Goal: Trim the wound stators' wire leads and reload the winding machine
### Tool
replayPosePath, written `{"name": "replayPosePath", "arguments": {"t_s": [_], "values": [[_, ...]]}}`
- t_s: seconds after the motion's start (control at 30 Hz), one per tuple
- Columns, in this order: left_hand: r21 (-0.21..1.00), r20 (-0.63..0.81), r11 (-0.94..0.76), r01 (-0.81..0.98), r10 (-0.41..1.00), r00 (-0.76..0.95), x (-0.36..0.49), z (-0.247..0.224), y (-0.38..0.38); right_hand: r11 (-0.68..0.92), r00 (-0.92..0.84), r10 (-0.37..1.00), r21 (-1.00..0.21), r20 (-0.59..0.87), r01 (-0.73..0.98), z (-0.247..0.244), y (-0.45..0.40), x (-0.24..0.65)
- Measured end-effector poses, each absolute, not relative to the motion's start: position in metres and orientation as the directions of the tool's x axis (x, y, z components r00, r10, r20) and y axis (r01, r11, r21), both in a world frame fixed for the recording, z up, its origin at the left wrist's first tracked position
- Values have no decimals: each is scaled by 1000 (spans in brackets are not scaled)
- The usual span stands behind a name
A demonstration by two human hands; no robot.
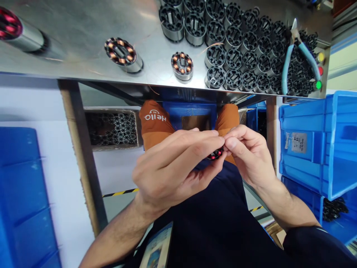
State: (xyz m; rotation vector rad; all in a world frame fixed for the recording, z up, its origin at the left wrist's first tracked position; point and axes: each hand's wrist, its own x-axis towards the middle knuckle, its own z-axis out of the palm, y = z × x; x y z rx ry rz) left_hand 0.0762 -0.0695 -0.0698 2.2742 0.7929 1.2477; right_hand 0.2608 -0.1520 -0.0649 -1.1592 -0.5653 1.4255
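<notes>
My left hand [178, 163] is wrapped round a motor stator [215, 154] above my lap, covering most of it. Only a dark rim with reddish-lit windings shows under the fingers. The thumb and forefinger of my right hand [248, 152] are pinched together at the stator's right edge, against the left fingertips. Whatever lies in that pinch is too small or hidden to make out. On the bench ahead stand two stators with copper windings, one in the middle [182, 66] and one further left [124, 55].
Several bare black-and-silver stators [234, 57] stand in rows on the metal bench [83, 22]. Blue-handled cutters [299, 56] lie over them at the right. A stack of silver cylinders [25, 33] lies far left. Blue bins [304, 115] flank the right; a box of metal cores [111, 128] sits below.
</notes>
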Motion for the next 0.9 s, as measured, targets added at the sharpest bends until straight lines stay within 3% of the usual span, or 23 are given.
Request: {"name": "replayPosePath", "arguments": {"t_s": [0.13,0.5,0.63,0.73,0.8,0.87,0.9], "values": [[601,583,-738,305,667,465,74,-67,-70,-250,123,929,-837,-349,-487,-64,-150,256],[567,614,-761,316,646,454,69,-71,-72,-214,133,953,-915,-272,-342,-59,-145,259],[623,579,-727,291,677,454,62,-72,-70,-153,29,987,-980,-158,-129,-51,-136,272],[683,595,-713,157,669,445,61,-73,-66,-48,-72,996,-985,-61,167,-34,-129,283],[833,469,-553,12,717,515,62,-76,-63,64,-157,988,-908,-2,413,-18,-126,287],[990,138,-90,-106,690,711,65,-82,-59,120,-223,975,-805,-16,581,-3,-123,288],[977,-45,197,-84,571,820,67,-87,-58,121,-253,966,-777,-51,618,3,-122,288]]}}
